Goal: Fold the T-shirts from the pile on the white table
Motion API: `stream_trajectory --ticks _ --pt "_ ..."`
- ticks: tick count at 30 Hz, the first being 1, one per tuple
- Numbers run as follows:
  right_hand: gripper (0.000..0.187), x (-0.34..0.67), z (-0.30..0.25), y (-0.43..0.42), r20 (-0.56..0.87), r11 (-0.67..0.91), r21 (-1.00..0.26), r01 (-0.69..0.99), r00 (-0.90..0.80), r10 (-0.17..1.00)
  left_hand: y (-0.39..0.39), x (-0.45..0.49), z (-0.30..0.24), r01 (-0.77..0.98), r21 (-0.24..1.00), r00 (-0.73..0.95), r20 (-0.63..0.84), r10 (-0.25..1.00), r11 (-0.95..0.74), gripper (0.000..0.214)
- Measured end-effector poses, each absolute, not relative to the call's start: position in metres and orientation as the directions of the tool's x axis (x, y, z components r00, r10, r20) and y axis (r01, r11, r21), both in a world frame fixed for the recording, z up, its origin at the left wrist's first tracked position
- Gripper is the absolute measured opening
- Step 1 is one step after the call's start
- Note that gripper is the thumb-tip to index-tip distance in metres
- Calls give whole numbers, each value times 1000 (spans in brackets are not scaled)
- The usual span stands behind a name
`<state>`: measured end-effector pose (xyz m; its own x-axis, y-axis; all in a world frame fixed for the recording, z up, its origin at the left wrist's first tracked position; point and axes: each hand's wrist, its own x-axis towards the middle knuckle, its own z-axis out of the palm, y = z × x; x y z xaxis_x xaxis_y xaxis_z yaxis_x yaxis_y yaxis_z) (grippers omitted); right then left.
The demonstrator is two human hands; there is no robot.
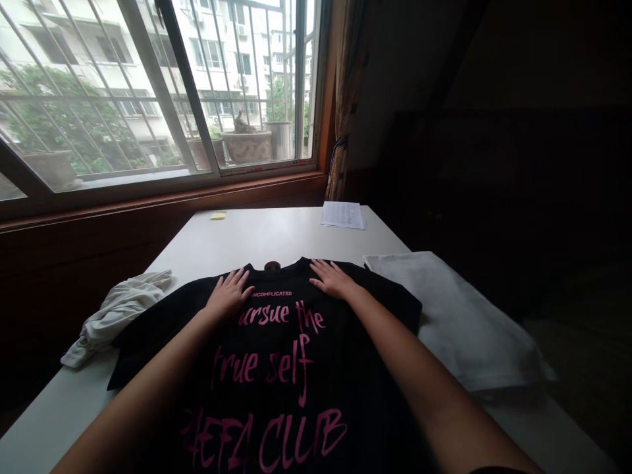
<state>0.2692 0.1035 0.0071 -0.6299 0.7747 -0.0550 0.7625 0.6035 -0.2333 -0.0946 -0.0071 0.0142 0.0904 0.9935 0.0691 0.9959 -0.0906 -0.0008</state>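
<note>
A black T-shirt [345, 355] with pink lettering lies spread face up on a white table [276, 230], its neck at the far side. Flat on its left shoulder, beside the collar, rests my left hand [230, 291] with fingers stretched out. My right hand [332, 278] lies the same way on the right shoulder, fingers spread, gripping nothing. Between the hands, a small dark round object [272, 266] shows at the neck opening. My forearms cover parts of the shirt's sides and some of the lettering.
Left of the shirt sits a crumpled pale cloth [123, 306]. A flat white-grey cloth [444, 316] lies along the right edge and overhangs it. Papers [343, 214] and a yellow note [218, 215] are at the table's far end, below a barred window [212, 99].
</note>
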Motion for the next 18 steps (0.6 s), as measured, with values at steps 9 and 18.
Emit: stream_trajectory --ticks 9,18 --pt "70 288 11 111 -44 597 -182 782 -613 789 -21 -132 20 994 57 100 -34 994 -98 63" --pt "57 389 48 90 196 272 -103 957 -249 949 -74 -200 55 980 -139 -124 138 983 143 54"
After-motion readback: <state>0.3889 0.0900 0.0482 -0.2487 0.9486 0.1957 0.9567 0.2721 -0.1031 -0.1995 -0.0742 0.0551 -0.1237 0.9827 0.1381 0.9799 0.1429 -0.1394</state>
